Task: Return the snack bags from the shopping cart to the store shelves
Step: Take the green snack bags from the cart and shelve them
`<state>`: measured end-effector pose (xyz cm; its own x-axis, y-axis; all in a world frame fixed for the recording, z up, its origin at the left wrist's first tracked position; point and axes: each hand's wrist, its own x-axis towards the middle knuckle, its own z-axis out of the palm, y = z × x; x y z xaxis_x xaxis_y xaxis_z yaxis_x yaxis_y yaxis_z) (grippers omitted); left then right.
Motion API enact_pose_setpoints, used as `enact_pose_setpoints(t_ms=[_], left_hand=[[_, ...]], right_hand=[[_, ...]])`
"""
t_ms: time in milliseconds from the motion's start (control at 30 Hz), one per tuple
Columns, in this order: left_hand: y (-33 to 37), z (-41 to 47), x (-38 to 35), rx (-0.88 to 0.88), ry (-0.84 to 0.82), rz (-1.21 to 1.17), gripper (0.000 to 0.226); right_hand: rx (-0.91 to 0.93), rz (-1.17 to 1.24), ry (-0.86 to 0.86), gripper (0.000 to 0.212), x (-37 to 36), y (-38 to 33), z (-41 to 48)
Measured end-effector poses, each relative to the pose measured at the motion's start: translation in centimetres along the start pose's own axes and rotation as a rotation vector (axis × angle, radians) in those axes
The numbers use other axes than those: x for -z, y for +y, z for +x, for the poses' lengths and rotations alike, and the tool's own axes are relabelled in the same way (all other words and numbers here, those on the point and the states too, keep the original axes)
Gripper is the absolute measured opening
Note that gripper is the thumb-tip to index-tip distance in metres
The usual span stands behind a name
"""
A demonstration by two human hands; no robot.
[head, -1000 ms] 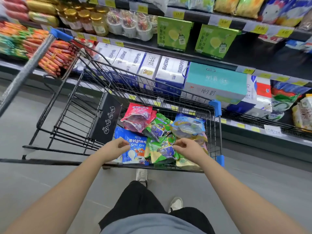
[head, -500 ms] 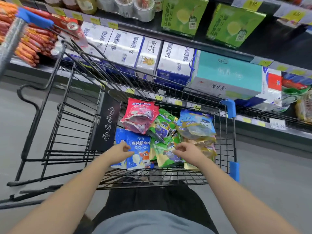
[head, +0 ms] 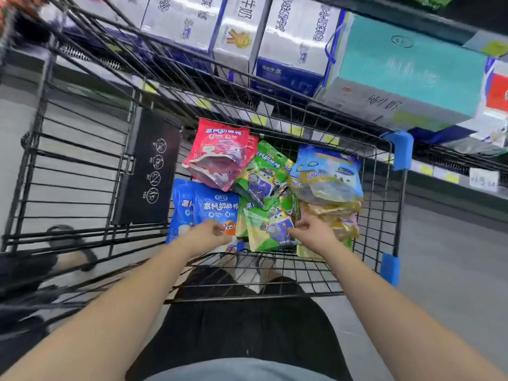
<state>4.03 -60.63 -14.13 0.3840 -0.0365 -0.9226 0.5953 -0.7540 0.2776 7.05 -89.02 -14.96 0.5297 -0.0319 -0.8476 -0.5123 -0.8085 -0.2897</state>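
Note:
Several snack bags lie in the black wire shopping cart [head: 380, 204]: a red bag [head: 217, 152] at the back, a blue bag [head: 213, 207] front left, two green bags [head: 264, 174] in the middle, and a light-blue bag [head: 324, 171] over gold ones [head: 331, 210] on the right. My left hand [head: 207, 236] is inside the cart, fingers pinched on the blue bag's lower edge. My right hand [head: 312, 233] grips the right edge of the front green bag [head: 268, 229], just in front of the gold bags.
Store shelves run behind the cart with white milk cartons [head: 297, 31] and a teal box [head: 406, 64]. The cart's black seat flap [head: 149, 171] stands left of the bags. A shoe [head: 68, 243] shows through the wires at left. Grey floor lies to the right.
The view has tilted down and closer over the cart. Both hands have pushed deeper into it and closed on the front bags. The bags have not shifted.

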Motion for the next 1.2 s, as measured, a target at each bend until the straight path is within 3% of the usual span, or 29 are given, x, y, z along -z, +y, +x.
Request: enact_pose_setpoints(t_ms=[200, 333, 433, 533, 633, 733, 967, 1200], left_hand=[[1.9, 2.9, -0.8, 0.014, 0.011, -0.142, 0.056], [4.8, 5.2, -0.3, -0.007, 0.121, -0.232, 0.061], [6.8, 7.1, 0.1, 0.027, 0.214, -0.210, 0.039], [8.1, 9.2, -0.2, 0.125, 0.176, -0.449, 0.035], [9.2, 10.5, -0.8, 0.265, 0.155, -0.703, 0.051], [10.5, 11.0, -1.3, 0.297, 0.110, -0.916, 0.040], [10.2, 12.4, -1.2, 0.299, 0.203, -0.951, 0.024], [8.7, 10.3, -1.4, 0.302, 0.053, -0.950, 0.015]], right_hand=[[-0.054, -0.009, -0.029, 0.044, -0.7, 0.8, 1.9], [-0.078, 0.012, -0.029, 0.045, -1.0, 1.1, 2.9], [-0.087, 0.040, -0.031, 0.050, -1.1, 1.1, 3.4], [-0.066, 0.082, -0.033, 0.047, -1.2, 1.0, 3.8], [-0.064, 0.123, -0.050, 0.044, -1.3, 0.8, 4.3], [-0.077, 0.180, -0.063, 0.048, -1.3, 0.7, 4.9], [-0.114, 0.282, -0.075, 0.042, -1.0, 0.4, 6.1], [-0.185, 0.567, -0.081, 0.078, -2.2, -0.8, 7.6]])
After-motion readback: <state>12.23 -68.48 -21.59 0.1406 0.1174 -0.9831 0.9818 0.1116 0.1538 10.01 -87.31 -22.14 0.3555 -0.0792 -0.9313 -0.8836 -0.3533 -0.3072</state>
